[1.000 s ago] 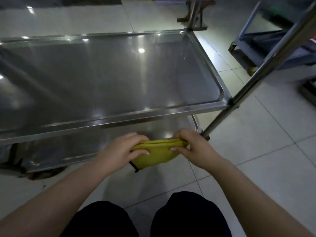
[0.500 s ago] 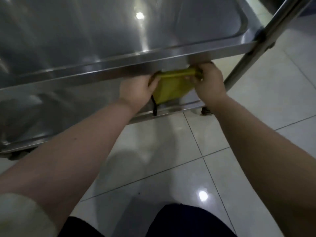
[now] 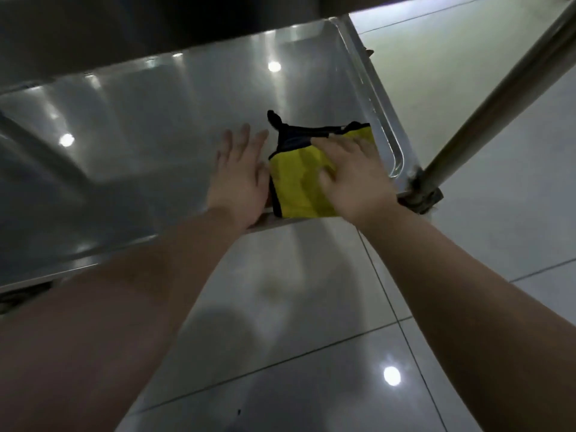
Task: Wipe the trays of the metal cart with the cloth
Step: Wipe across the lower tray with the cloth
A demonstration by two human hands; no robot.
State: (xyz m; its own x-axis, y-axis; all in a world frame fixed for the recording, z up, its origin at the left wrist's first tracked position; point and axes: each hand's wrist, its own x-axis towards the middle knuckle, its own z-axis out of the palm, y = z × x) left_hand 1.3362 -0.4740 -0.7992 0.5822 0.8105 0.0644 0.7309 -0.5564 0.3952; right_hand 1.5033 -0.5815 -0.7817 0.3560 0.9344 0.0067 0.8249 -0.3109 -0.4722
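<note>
One cloth [image 3: 298, 183] on steel tray [image 3: 140, 135], glossy tiles [image 3: 311, 353]

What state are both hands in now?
Left hand: open, spread over the lower tray.
Right hand: open, pressing on the cloth.

the person's left forearm [image 3: 124, 307] and right forearm [image 3: 467, 291] are uncovered along all the length that shows, smooth and rounded, each narrowing at the wrist before it widens into the hand. the left hand [image 3: 240, 179] and right hand [image 3: 352, 182] are bare as well, broad across the back with plain fingers, though blur smears the fingertips so nails and finer lines cannot be made out. the dim room lays a darker shade along the lower side of the left forearm.
</note>
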